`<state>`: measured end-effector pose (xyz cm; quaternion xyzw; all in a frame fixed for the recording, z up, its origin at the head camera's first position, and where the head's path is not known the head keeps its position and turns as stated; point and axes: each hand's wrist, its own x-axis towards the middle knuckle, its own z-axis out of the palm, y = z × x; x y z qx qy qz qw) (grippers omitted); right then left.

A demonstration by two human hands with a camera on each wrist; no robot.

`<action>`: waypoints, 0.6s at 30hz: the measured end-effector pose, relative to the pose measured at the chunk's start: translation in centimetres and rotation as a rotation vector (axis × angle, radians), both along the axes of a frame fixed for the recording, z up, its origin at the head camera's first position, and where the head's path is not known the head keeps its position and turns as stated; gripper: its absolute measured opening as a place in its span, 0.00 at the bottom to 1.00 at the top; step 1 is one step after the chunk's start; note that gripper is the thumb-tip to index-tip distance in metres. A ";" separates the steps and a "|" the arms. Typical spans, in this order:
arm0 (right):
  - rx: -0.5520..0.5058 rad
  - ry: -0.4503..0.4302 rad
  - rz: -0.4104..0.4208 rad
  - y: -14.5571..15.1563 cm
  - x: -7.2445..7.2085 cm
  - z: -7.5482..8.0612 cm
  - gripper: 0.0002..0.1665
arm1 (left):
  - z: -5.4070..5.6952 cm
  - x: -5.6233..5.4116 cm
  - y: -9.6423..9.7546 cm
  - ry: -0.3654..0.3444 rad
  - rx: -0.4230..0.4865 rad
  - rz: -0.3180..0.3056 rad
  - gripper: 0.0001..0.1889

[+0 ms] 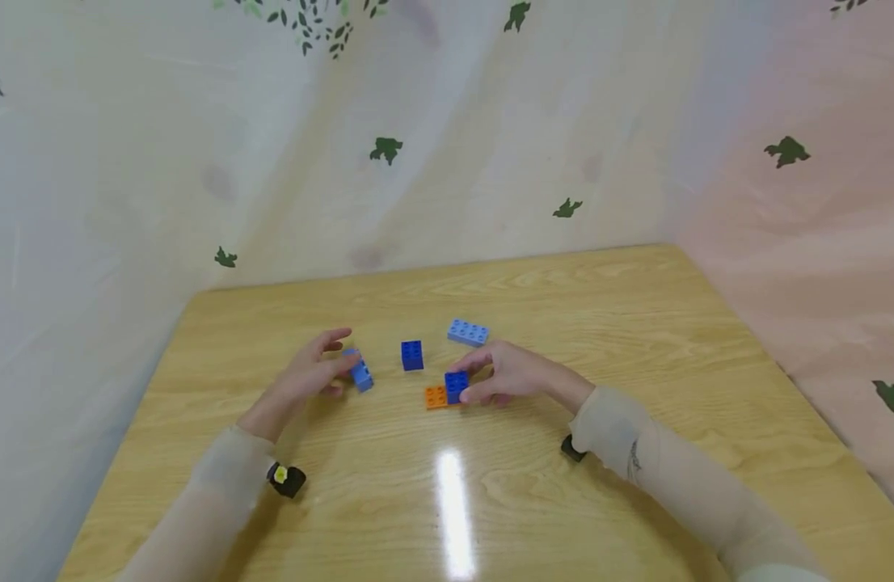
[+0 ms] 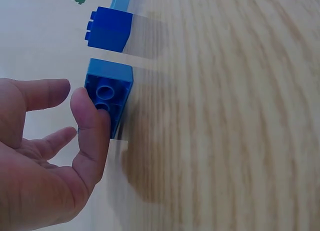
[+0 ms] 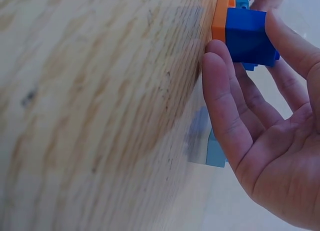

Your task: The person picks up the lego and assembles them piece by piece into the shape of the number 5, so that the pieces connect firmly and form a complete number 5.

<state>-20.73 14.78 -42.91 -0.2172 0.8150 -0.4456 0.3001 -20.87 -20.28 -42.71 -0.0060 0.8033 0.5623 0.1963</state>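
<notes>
atop the orange brick [image 1: 436, 398] — dark blue brick [image 1: 456, 385] in right hand [image 1: 511, 372]

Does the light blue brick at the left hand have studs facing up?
No, this light blue brick is on its side, hollow underside facing the left hand.

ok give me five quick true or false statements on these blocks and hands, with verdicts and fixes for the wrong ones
1. The right hand holds a dark blue cube-like plastic block over a thin orange plastic block. True.
2. The left hand is nearest a light blue rectangular plastic brick. True.
3. That brick's studs point straight up. False: it is tipped, its hollow underside showing in the left wrist view.
4. Another dark blue plastic block stands apart from both hands. True.
5. The farthest light blue brick lies studs down. False: that farthest brick lies studs up.
</notes>
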 end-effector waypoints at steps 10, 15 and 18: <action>-0.029 0.035 0.052 -1.6 -0.6 0.3 0.28 | -0.2 0.5 -1.6 0.015 -0.035 0.012 0.38; -0.017 0.013 0.036 -0.7 0.0 0.1 0.28 | -0.7 0.8 -0.8 -0.006 -0.027 -0.022 0.39; -0.021 0.003 0.024 -0.5 0.2 0.1 0.27 | -0.7 0.9 -0.6 -0.012 -0.024 -0.014 0.38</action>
